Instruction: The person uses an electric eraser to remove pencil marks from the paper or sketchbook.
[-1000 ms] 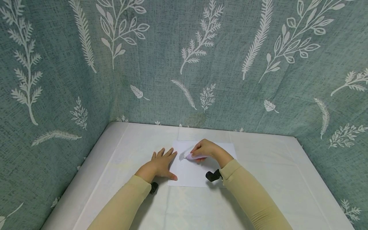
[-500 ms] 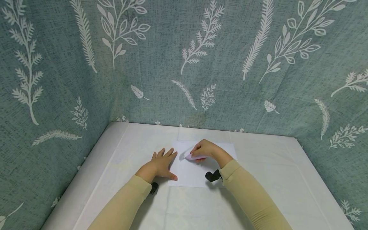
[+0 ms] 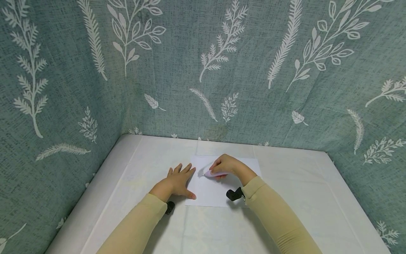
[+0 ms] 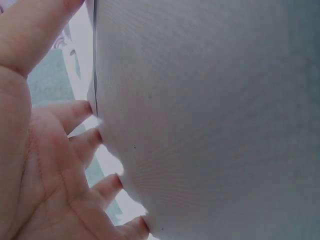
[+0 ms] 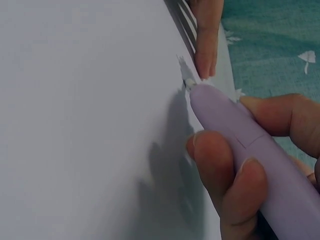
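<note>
A white sheet of paper (image 3: 209, 195) lies flat on the table. My left hand (image 3: 176, 183) rests at its left edge with fingers spread, thumb and fingertips pressing down; the left wrist view shows the fingertips (image 4: 107, 190) against the white surface. My right hand (image 3: 226, 165) grips a thick, lavender pen-shaped tool (image 5: 235, 130) with a small narrow tip, between thumb and curled fingers. It leans low over the upper left part of the sheet, tip pointing left toward my left hand. In the right wrist view the tip is right at the paper, where its shadow meets it.
A white cloth (image 3: 301, 190) covers the table. Green-blue fabric (image 3: 177, 116) printed with white leaves hangs behind the table and along both sides. Dark wrist cameras (image 3: 234, 194) are strapped below both sleeves.
The tool's tip has shifted very slightly to the left with my right hand. My left hand and the paper have stayed in place.
</note>
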Available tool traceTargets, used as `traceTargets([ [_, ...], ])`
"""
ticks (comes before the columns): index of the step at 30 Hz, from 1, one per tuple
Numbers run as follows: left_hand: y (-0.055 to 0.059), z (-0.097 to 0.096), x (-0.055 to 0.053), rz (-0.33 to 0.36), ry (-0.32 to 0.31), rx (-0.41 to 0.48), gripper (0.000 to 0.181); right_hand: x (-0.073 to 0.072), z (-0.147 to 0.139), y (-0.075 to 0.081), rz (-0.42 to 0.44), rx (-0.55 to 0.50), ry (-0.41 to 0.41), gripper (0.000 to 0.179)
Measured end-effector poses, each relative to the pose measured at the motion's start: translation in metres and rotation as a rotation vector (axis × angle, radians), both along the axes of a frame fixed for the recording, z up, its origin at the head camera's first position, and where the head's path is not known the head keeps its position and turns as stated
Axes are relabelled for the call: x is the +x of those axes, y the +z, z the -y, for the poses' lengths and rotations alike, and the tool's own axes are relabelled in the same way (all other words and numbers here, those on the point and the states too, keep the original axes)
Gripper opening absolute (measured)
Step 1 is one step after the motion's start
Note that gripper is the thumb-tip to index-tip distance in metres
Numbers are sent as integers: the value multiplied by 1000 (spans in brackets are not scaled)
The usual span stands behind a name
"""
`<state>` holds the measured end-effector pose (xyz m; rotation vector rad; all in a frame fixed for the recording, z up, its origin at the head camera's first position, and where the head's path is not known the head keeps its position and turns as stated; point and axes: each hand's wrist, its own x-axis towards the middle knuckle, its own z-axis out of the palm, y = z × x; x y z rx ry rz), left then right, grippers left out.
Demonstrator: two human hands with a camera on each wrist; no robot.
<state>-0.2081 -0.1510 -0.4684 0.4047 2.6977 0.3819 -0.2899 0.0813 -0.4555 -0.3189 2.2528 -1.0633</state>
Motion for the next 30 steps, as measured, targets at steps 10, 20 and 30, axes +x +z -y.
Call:
traceTargets([
  [10,0,-2,1,-3,32,0,114,0,1,0,7,-5,15,9],
  [20,1,-2,1,-4,28,18,114,0,3,-1,-5,4,9,8],
  [30,1,-3,1,-2,31,13,114,2,4,-1,-7,0,19,9],
])
